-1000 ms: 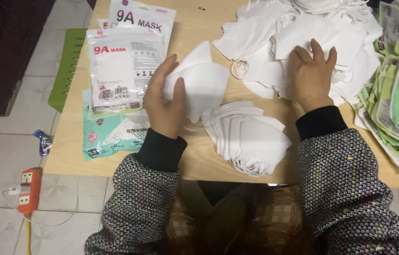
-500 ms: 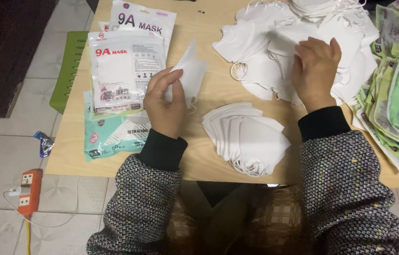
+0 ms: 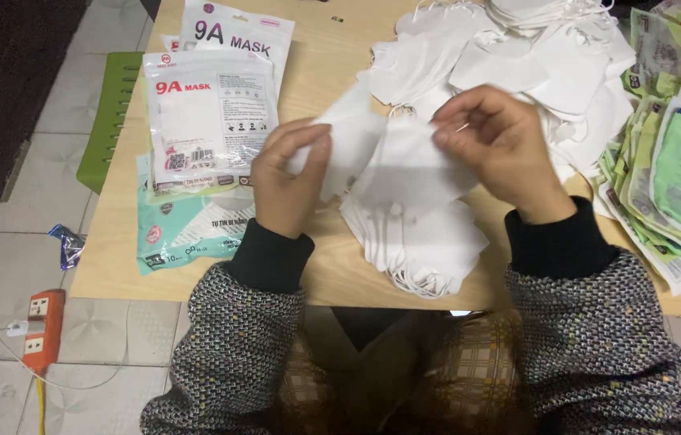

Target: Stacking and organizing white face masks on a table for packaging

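1. Above the neat stack of folded white masks (image 3: 417,238) at the near edge of the wooden table (image 3: 332,56), both hands met over one white face mask (image 3: 409,165).
2. The left hand (image 3: 288,181) pinched another folded white mask (image 3: 348,137) between thumb and fingertips, fingers narrow and closed on its edge; that mask rose up and away from the stack, tilted toward the far side.
3. The right hand (image 3: 501,149) gripped the upper right corner of the white face mask, fingers curled tight on it. The mask hung down from those fingers toward the stack, its long axis running left to right between the two hands.
4. Both hands were about equally near that mask; whether the left fingers touched it could not be told.
5. The masks looked soft, thin and matte, with thin elastic loops spilling from the stack's near edge.
6. Beyond the stack lay a loose heap of unfolded white masks (image 3: 534,56).
7. Left of the stack sat glossy plastic mask packets (image 3: 203,121), white over teal.
8. Right of the stack, green and white paper-like pouches (image 3: 678,161) overlapped in a fan.
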